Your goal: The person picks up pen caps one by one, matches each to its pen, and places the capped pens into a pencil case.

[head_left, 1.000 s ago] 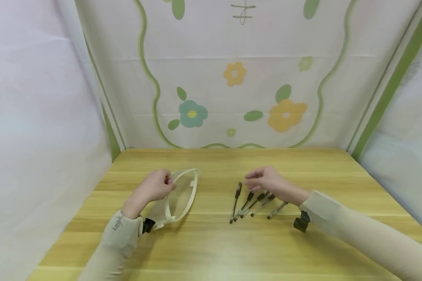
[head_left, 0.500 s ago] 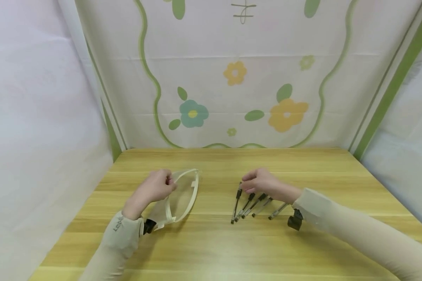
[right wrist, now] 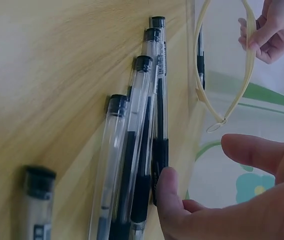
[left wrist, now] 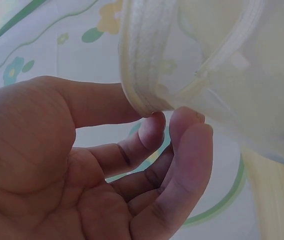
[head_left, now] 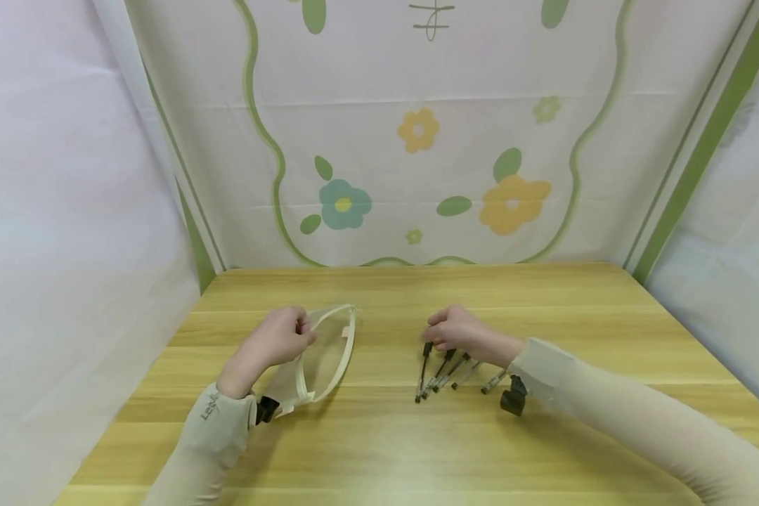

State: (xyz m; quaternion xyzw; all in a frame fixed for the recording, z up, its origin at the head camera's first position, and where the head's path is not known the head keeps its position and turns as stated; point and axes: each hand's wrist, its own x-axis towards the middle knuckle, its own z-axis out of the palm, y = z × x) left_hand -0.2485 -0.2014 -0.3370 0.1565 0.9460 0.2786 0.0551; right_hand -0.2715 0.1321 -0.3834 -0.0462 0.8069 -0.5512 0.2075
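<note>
My left hand (head_left: 281,336) pinches the rim of a see-through zip pouch (head_left: 344,362) with pale cream edging, holding its mouth open toward the right. In the left wrist view, thumb and curled fingers meet at the zip edge (left wrist: 144,65). Through the pouch's mouth in the right wrist view, a dark pen (right wrist: 200,60) shows. My right hand (head_left: 464,334) is over the upper ends of several clear gel pens with black grips. One of its fingertips (right wrist: 169,182) is right at the grip of the leftmost pen (head_left: 423,372), while the thumb stands apart.
The pens lie fanned out on the wooden table (head_left: 379,450), with one pen (head_left: 495,381) a little apart at the right. A white cloth backdrop (head_left: 379,161) with printed flowers stands behind the table, and white cloth hangs on both sides.
My right hand has moved left and down over the pens, to the leftmost one. The left hand and the pouch have stayed in place.
</note>
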